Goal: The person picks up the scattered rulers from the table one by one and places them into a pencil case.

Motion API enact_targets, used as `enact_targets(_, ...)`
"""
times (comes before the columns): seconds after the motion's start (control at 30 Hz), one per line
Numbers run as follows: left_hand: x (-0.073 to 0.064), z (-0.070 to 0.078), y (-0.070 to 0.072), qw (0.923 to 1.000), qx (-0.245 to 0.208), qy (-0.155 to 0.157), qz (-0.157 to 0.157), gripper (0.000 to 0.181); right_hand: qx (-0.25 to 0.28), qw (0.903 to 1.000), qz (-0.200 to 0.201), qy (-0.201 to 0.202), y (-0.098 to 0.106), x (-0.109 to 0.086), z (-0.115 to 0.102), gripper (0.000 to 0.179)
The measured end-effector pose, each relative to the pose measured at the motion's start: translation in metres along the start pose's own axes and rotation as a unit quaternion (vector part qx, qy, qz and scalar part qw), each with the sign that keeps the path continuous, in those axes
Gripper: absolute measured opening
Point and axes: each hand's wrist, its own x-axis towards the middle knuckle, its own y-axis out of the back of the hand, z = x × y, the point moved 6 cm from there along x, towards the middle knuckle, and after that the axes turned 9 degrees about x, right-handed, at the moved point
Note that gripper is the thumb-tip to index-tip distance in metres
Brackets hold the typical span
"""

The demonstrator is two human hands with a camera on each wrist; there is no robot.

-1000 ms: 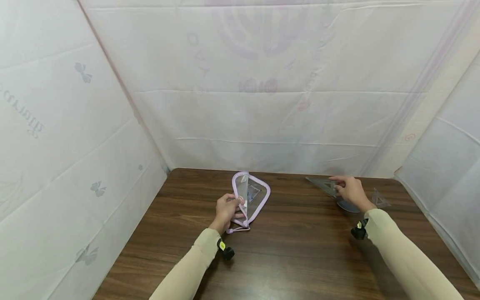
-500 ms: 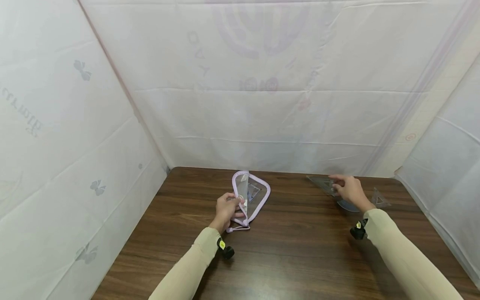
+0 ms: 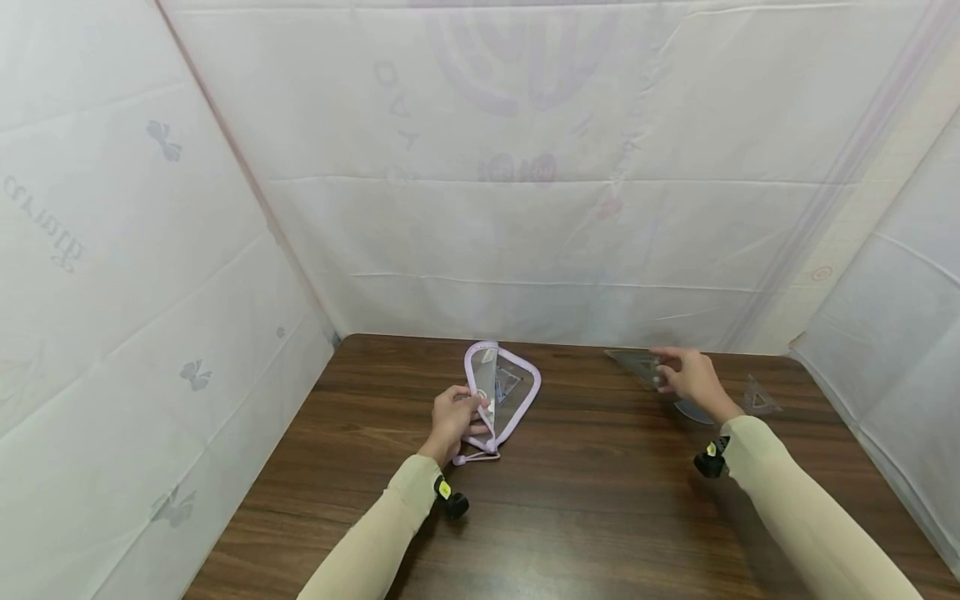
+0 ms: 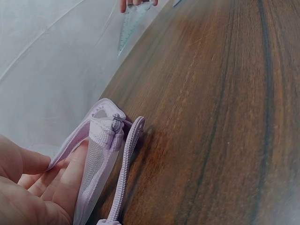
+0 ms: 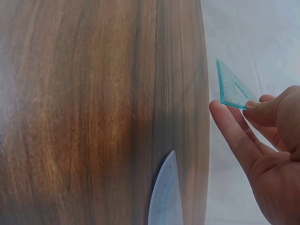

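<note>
My left hand (image 3: 452, 419) grips the edge of a lilac-trimmed mesh zip pouch (image 3: 517, 417), thumb on one side and fingers on the other, holding its mouth apart. Through the mesh a clear set square (image 3: 507, 383) shows inside. The pouch's zip pull and cord loop (image 4: 126, 164) hang at the near corner. Over the back right of the table, my right hand (image 3: 693, 382) pinches a clear, green-edged set square (image 5: 233, 89) between thumb and fingers, its pointed end toward the left. Under that hand a protractor (image 5: 166, 194) lies on the wood.
A second small clear triangle (image 3: 760, 398) lies right of my right hand on the brown wooden table (image 3: 585, 500). White sheeting (image 3: 525, 250) rises behind the table's far edge and along both sides.
My right hand has lifted the set square slightly and drawn it a little to the left, uncovering more of the protractor. The left hand and pouch stay put.
</note>
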Motion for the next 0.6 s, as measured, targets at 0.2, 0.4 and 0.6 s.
enact_targets(0.2,-0.0002,-0.0003,-0.0002,1.0,-0.001,0.0,0.002,0.015,0.005,1.0,-0.001,-0.006,-0.0032,0.0012,-0.0008,0.037)
enact_targets(0.4,-0.0006,0.0002,-0.0009,1.0,-0.004,0.0,0.002,0.014,-0.004,0.9999,-0.002,-0.009,-0.0045,0.0017,-0.0039,0.037)
enact_targets(0.6,-0.0001,0.001,-0.0001,1.0,-0.001,-0.001,0.004,0.015,-0.003,1.0,-0.004,0.003,-0.0053,0.0032,-0.0074,0.037)
